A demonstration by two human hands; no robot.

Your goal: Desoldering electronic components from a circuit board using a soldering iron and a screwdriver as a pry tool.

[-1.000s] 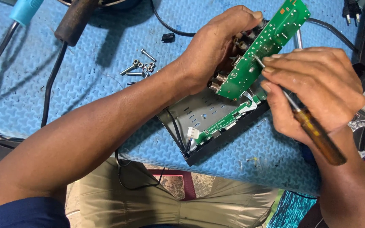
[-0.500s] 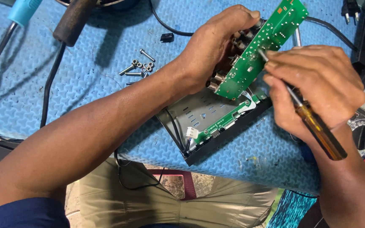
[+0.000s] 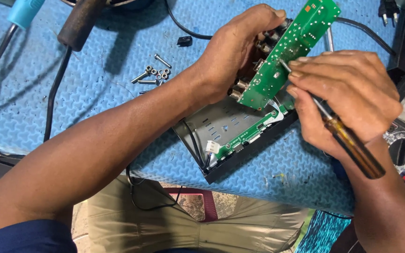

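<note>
The green circuit board [image 3: 289, 51] is held tilted up off the bench, above the far end of an open black device casing [image 3: 240, 140] that lies on the blue mat [image 3: 94, 98]. The left hand [image 3: 233, 51] is wrapped around the board's left edge, where a row of round sockets sits. The right hand [image 3: 348, 93] is closed on a screwdriver [image 3: 348, 138] with an amber handle, its metal tip touching the board's solder side. The step in hand looks like probing or working a point on the board; the next move seems to call for a steady board and a tip kept exactly on that spot. A small pile of loose screws [image 3: 153, 74] lies well left on the mat, and a dark-handled tool [image 3: 78, 23] rests farther off.
</note>
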